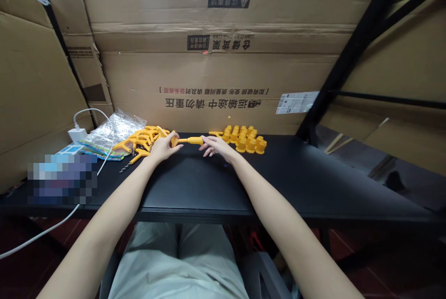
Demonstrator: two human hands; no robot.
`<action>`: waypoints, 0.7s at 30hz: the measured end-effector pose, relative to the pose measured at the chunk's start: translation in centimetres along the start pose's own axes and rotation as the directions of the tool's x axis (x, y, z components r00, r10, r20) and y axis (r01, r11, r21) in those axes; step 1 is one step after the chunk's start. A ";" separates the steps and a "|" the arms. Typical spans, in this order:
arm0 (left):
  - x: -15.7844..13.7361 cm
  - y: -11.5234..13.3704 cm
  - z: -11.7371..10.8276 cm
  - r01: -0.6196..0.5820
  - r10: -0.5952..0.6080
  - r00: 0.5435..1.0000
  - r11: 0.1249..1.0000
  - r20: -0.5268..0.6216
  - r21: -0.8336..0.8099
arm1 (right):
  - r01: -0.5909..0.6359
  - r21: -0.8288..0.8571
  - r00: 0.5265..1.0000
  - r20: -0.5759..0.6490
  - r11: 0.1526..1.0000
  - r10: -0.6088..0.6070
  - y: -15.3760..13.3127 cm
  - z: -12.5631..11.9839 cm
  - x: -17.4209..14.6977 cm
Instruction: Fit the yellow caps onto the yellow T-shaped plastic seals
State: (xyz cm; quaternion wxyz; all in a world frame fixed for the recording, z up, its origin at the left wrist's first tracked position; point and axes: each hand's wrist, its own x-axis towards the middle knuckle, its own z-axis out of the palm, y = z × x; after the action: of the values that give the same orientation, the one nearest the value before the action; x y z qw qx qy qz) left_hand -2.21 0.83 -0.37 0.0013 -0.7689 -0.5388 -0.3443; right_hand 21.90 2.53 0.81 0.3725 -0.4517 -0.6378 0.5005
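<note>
Corkscrew point(194, 140), seemingly pinched in both hands point(163, 146) point(220, 147)

A yellow tool point(193, 140) is held at both ends. It is long and runs left to right, almost flat, with bumps along its thin part. To its left, yellow corkscrews point(140, 153) lie in a messy pile, some with curly metal showing. To its right, small yellow cups point(250, 143) stand close together, wide at the bottom.

Flat black worktop point(313, 178), walled in cardboard.
Behind: broad brown cardboard panel point(223, 71), print upside down. Left: plain brown cardboard sheet point(31, 81). Right: black metal post point(346, 64). Below: dark red tiled floor point(343, 236).
</note>
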 end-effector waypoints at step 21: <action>-0.1 0.3 -0.1 0.004 -0.004 1.000 1.000 -0.003 0.028 | 0.134 -0.001 0.991 -0.020 0.991 -0.134 0.4 -0.2 0.4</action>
State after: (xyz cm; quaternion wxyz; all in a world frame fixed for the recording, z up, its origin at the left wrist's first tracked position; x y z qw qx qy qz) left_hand -2.02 0.57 -0.22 0.0122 -0.7671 -0.5453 -0.3378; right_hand 21.99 3.00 0.47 0.4118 -0.4128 -0.6629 0.4697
